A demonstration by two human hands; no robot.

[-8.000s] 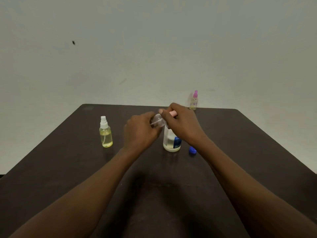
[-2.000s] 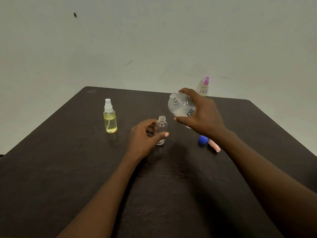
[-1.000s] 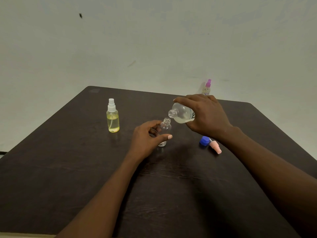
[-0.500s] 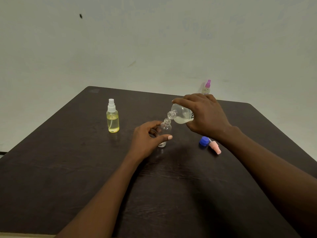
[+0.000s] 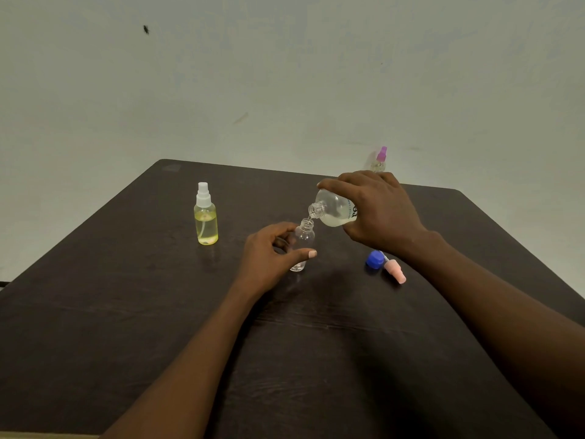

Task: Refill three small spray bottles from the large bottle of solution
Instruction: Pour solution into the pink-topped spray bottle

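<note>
The near left of the dark table (image 5: 104, 327) gives free passage; further back the yellow spray bottle (image 5: 206, 224) blocks the way, at right the blue cap (image 5: 374, 259) and pink spray head (image 5: 395, 272)

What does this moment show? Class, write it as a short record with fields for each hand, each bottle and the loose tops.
Left hand: holds the small open bottle upright on the table
Right hand: grips the large bottle, tilted, mouth over the small bottle's neck
White-topped spray bottle: upright, capped, yellow liquid, far left
Purple-topped spray bottle: upright at the table's far edge
Loose tops: blue cap and pink spray top lie together, right of the small bottle
</note>
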